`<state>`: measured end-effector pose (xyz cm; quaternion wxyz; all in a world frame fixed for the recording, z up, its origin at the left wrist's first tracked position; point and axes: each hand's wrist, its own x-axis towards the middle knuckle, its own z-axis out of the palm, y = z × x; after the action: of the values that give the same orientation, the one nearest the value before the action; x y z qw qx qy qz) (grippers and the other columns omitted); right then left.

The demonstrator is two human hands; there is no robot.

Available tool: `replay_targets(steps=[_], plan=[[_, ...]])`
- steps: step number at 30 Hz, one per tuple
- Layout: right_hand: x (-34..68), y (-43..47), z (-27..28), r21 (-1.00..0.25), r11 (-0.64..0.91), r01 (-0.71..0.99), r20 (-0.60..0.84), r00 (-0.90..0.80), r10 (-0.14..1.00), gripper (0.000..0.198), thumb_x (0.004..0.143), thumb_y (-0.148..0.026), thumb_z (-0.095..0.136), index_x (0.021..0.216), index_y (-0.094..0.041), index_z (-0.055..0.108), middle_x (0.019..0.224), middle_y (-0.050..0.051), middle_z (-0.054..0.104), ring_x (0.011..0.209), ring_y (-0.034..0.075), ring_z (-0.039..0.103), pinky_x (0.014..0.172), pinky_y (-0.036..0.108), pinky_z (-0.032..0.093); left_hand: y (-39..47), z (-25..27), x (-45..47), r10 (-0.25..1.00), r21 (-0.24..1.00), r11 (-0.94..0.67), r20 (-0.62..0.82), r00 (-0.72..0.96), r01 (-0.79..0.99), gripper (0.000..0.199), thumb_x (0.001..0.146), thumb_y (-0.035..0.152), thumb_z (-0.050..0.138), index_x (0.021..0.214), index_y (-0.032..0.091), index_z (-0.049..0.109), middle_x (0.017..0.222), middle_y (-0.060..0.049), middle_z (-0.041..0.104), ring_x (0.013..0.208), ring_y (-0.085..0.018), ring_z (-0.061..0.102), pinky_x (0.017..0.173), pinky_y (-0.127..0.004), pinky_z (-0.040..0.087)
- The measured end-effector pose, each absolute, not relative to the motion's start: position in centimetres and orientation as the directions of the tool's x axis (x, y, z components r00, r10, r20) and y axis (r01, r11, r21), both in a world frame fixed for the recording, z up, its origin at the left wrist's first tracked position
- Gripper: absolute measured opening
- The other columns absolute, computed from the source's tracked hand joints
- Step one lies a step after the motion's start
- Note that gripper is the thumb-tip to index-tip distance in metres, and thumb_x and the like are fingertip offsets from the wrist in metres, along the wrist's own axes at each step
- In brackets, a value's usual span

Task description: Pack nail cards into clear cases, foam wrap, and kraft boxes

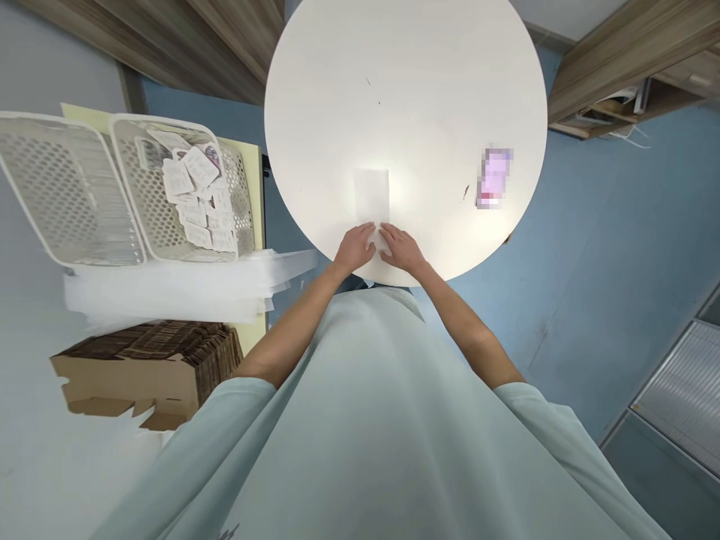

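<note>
- Sheet [371, 193] is lying flat on the round table [405, 75], near edge, in front of the person.
- Left hand [355, 247]: palm down, part-open, thumb standing apart from fingers; fingertips touching sheet's near end, not gripping.
- Right hand [400, 246]: mirroring left, part-open, fingertips touching same end, not gripping.
- Pixelated pink item [493, 178] is sitting on table, right side.
- Inner basket [143, 187], at left, is holding a heap of white packets [199, 195].
- Outer basket [56, 172] is standing beside it; contents unclear.
- White sheets [169, 289] are lying below the baskets, cartons [135, 379] below those.
</note>
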<state>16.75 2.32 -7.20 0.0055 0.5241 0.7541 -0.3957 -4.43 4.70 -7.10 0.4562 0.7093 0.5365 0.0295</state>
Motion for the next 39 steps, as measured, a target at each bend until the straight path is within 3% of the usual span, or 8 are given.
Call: replay_targets(steps=[6,9,15,21,25,30,34,39], plan=[[16.9,-1.2,-6.2,-0.656,0.03,0.754,-0.394,-0.376,0.838,0.058,0.116,-0.044,0.053,0.166,-0.014,0.057,0.18,0.021,0.052,0.168,0.034,0.052,0.134,0.055,0.051,1.7,-5.6,-5.5,0.794,0.697,0.199,-0.527,0.304,0.689,0.057,0.104,0.048,0.071,0.153,0.02,0.068,0.169,-0.014,0.066,0.161,-0.033,0.059,0.14,-0.052,0.043],[16.5,-0.3,-6.4,-0.638,-0.037,0.769,-0.416,-0.304,0.857,0.055,0.121,-0.048,0.043,0.162,-0.016,0.059,0.171,0.022,0.062,0.154,0.035,0.066,0.125,0.052,0.06,2.6,-5.6,-5.5,0.781,0.669,0.356,-0.596,0.185,0.653,0.058,0.102,0.055,0.076,0.15,0.023,0.07,0.163,-0.013,0.072,0.152,-0.034,0.066,0.132,-0.049,0.051],[15.8,2.5,-7.8,-0.569,-0.191,0.8,-0.494,-0.146,0.857,0.05,0.124,-0.05,0.034,0.154,-0.02,0.062,0.149,0.018,0.069,0.114,0.03,0.077,0.097,0.043,0.067,4.8,-7.4,-5.5,0.781,0.626,0.399,-0.615,0.109,0.671,0.044,0.1,0.063,0.072,0.119,0.023,0.077,0.117,-0.013,0.084,0.117,-0.037,0.078,0.108,-0.052,0.062],[15.4,4.7,-8.9,-0.483,-0.284,0.828,-0.509,-0.002,0.861,0.036,0.121,-0.046,0.049,0.133,-0.022,0.072,0.132,0.018,0.073,0.133,0.036,0.065,0.107,0.051,0.066,6.0,-9.4,-4.3,0.81,0.549,0.377,-0.586,0.022,0.746,0.028,0.104,0.051,0.064,0.095,0.025,0.072,0.09,-0.014,0.077,0.105,-0.041,0.076,0.102,-0.058,0.061],[15.0,6.0,-8.8,-0.491,-0.272,0.827,-0.455,0.023,0.89,0.039,0.118,-0.038,0.053,0.148,-0.018,0.068,0.146,0.023,0.071,0.143,0.039,0.063,0.116,0.06,0.064,6.8,-9.5,-3.3,0.814,0.504,0.396,-0.58,-0.039,0.767,0.026,0.106,0.045,0.066,0.117,0.023,0.075,0.117,-0.019,0.078,0.123,-0.046,0.074,0.111,-0.065,0.059],[14.5,7.3,-7.7,-0.575,0.017,0.818,-0.371,-0.279,0.886,0.055,0.117,-0.022,0.041,0.17,-0.017,0.055,0.177,0.02,0.056,0.173,0.033,0.044,0.14,0.061,0.043,7.5,-9.2,-2.6,0.909,0.635,0.137,-0.386,0.158,0.76,0.054,0.114,0.047,0.054,0.158,0.018,0.062,0.166,-0.024,0.061,0.159,-0.043,0.056,0.133,-0.064,0.046],[15.3,7.4,-7.4,-0.575,0.066,0.815,-0.42,-0.363,0.831,0.06,0.114,-0.018,0.044,0.173,-0.019,0.054,0.183,0.016,0.051,0.174,0.03,0.044,0.14,0.059,0.043,7.8,-9.3,-2.9,0.852,0.707,0.049,-0.399,0.34,0.706,0.061,0.114,0.034,0.038,0.168,0.014,0.056,0.175,-0.021,0.058,0.168,-0.038,0.049,0.143,-0.061,0.035],[15.8,5.3,-8.0,-0.547,0.122,0.828,-0.419,-0.397,0.817,0.077,0.104,-0.016,0.067,0.178,-0.015,0.046,0.19,0.019,0.036,0.179,0.035,0.034,0.142,0.061,0.039,6.9,-8.8,-4.3,0.804,0.695,-0.081,-0.378,0.459,0.715,0.07,0.103,0.027,0.052,0.171,0.008,0.054,0.181,-0.023,0.05,0.172,-0.037,0.044,0.145,-0.06,0.031]])
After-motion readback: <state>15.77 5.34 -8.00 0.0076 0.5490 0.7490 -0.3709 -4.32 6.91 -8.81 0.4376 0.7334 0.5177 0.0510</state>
